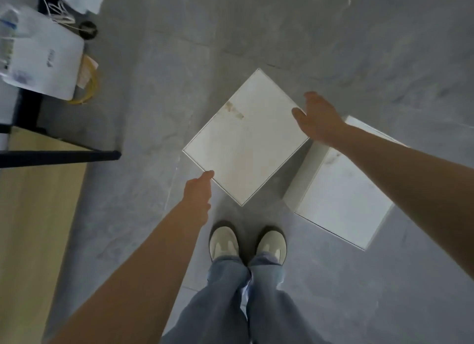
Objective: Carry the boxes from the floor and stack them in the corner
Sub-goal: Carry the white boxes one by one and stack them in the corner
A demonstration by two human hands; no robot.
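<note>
A white square box (246, 138) with brown stains on its top sits turned like a diamond in front of my feet. My left hand (197, 192) grips its lower-left edge, thumb at the rim and fingers hidden below. At the box's right corner my right hand (320, 120) holds on, thumb on top and fingers down the far side. A second white box (343, 202) stands on the grey floor just to the right, partly under my right forearm. Whether the first box is off the floor I cannot tell.
A light wooden table top (38, 189) with a black frame (59, 155) fills the left side. White bags and papers (46, 61) and a yellow cable coil (89, 87) lie at the upper left. My shoes (223, 243) stand just behind the box.
</note>
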